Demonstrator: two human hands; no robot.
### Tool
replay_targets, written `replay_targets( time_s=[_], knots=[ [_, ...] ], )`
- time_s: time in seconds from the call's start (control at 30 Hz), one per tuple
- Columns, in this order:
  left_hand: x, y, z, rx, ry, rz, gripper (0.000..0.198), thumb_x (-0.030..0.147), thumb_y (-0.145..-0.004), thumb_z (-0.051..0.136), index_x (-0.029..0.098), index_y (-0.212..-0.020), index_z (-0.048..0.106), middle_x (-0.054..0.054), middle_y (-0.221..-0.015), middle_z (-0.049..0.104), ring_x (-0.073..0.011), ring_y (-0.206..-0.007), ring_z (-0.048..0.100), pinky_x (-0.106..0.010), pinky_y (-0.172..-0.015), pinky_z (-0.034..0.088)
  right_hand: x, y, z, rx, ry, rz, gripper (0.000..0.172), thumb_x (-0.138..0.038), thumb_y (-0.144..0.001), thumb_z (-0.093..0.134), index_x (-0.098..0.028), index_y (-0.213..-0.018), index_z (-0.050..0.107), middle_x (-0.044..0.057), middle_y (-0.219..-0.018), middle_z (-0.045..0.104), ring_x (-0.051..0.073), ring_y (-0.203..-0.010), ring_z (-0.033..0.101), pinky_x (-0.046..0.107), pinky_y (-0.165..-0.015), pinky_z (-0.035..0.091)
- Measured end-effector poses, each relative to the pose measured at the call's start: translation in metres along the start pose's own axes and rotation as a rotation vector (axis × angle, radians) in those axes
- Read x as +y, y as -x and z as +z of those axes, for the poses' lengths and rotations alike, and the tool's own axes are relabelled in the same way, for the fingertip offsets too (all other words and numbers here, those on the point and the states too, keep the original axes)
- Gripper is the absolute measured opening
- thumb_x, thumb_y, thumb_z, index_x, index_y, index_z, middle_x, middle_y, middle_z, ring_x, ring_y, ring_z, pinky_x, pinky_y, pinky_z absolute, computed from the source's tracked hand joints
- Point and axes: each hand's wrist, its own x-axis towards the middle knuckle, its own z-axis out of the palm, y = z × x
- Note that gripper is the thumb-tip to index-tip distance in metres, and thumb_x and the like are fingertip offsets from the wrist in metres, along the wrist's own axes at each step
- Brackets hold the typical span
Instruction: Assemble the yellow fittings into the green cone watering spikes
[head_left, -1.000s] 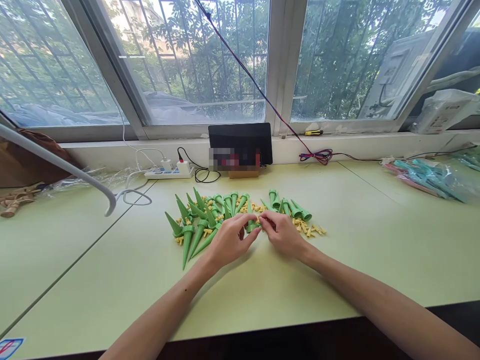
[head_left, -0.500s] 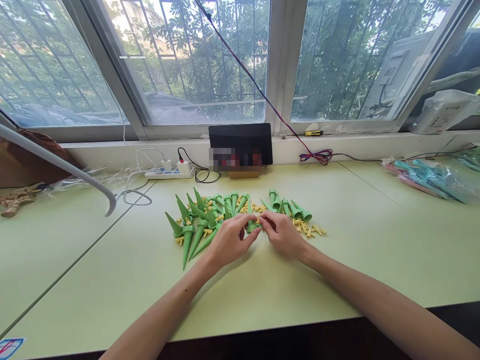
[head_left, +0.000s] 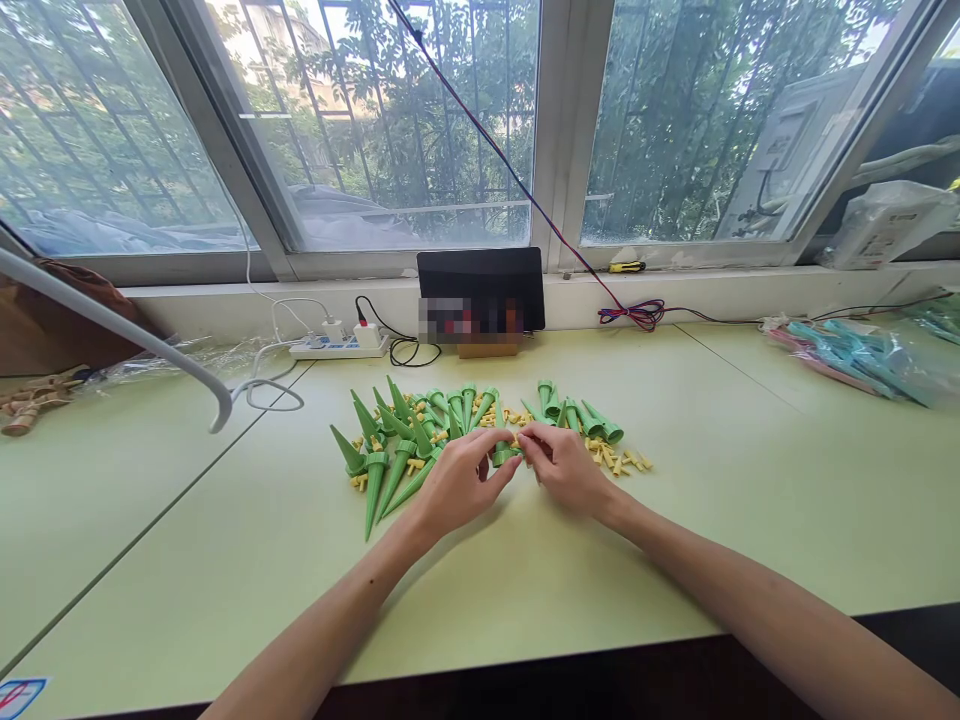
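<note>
My left hand [head_left: 472,473] is closed around a green plastic plant watering spike [head_left: 502,456], its wide collar toward me and its tip hidden behind my fingers. Close beside it, my right hand [head_left: 564,466] pinches a small yellow valve piece [head_left: 516,439] against the spike's side; fingertips cover most of that piece. To the left lies a heap of green spikes [head_left: 395,478] with yellow valves among them, several standing point up. Behind my right hand are more green spikes [head_left: 600,425], and loose yellow valves [head_left: 616,460] lie to its right.
A dark tablet [head_left: 480,275] leans at the window behind the spikes. A power strip [head_left: 341,346] with white cables sits back left, near a curved white lamp arm [head_left: 150,330]. Bagged turquoise items [head_left: 855,350] lie far right. A bundled red-and-blue wire [head_left: 634,313] rests by the sill.
</note>
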Motion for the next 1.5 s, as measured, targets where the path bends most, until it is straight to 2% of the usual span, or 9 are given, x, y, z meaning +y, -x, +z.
replay_targets(
  time_s=[0.2, 0.43, 0.6, 0.9, 1.3, 1.5],
  knots=[
    [0.0007, 0.0006, 0.0003, 0.023, 0.031, 0.029, 0.021, 0.028, -0.091, 0.06, 0.021, -0.11, 0.064, 0.001, -0.076, 0.061, -0.0086, -0.055, 0.048, -0.022, -0.057, 0.04, -0.0019, -0.0007, -0.0023, -0.043, -0.195, 0.114, 0.03, -0.041, -0.1, 0.045, -0.02, -0.082, 0.056, -0.005, -0.051, 0.052, 0.012, -0.044, 0.048, 0.024, -0.05, 0.04],
    [0.0006, 0.0001, 0.0009, 0.041, 0.046, 0.035, 0.022, 0.028, -0.091, 0.061, 0.02, -0.111, 0.064, 0.002, -0.077, 0.061, -0.0076, -0.053, 0.048, -0.022, -0.058, 0.041, -0.0011, -0.002, -0.0017, -0.042, -0.375, 0.186, 0.034, -0.053, -0.097, 0.049, -0.021, -0.085, 0.049, -0.007, -0.05, 0.053, 0.01, -0.039, 0.047, 0.022, -0.043, 0.04],
    [0.0006, 0.0012, 0.002, 0.043, 0.043, 0.038, 0.022, 0.028, -0.091, 0.061, 0.021, -0.111, 0.064, 0.002, -0.077, 0.062, -0.0071, -0.053, 0.048, -0.022, -0.058, 0.041, -0.0006, -0.0014, 0.0003, -0.021, -0.362, 0.161, 0.034, -0.052, -0.098, 0.048, -0.021, -0.082, 0.048, -0.006, -0.053, 0.054, 0.009, -0.04, 0.047, 0.022, -0.044, 0.039],
    [0.0007, -0.0013, 0.003, 0.089, 0.069, 0.013, 0.02, 0.027, -0.09, 0.061, 0.019, -0.108, 0.066, 0.002, -0.074, 0.06, -0.0077, -0.053, 0.047, -0.021, -0.055, 0.041, -0.0017, 0.0004, 0.0002, -0.005, -0.321, 0.091, 0.022, -0.042, -0.095, 0.056, -0.021, -0.091, 0.054, -0.005, -0.059, 0.054, 0.011, -0.046, 0.051, 0.023, -0.047, 0.041],
    [0.0009, -0.0002, 0.0011, 0.071, 0.061, 0.044, 0.02, 0.026, -0.09, 0.061, 0.021, -0.109, 0.065, 0.003, -0.071, 0.058, -0.0074, -0.053, 0.046, -0.021, -0.057, 0.04, -0.0028, -0.0017, -0.0029, 0.0, -0.221, 0.134, 0.038, -0.051, -0.096, 0.052, -0.02, -0.074, 0.052, -0.005, -0.049, 0.052, 0.011, -0.043, 0.047, 0.024, -0.047, 0.038],
    [0.0016, -0.0003, 0.0009, 0.069, 0.079, 0.031, 0.02, 0.025, -0.089, 0.061, 0.021, -0.108, 0.066, 0.005, -0.067, 0.055, -0.0078, -0.053, 0.045, -0.021, -0.057, 0.04, -0.0026, -0.0009, -0.0036, 0.003, -0.206, 0.114, 0.037, -0.051, -0.097, 0.051, -0.02, -0.075, 0.053, -0.005, -0.05, 0.052, 0.012, -0.044, 0.048, 0.024, -0.048, 0.038]
  ],
)
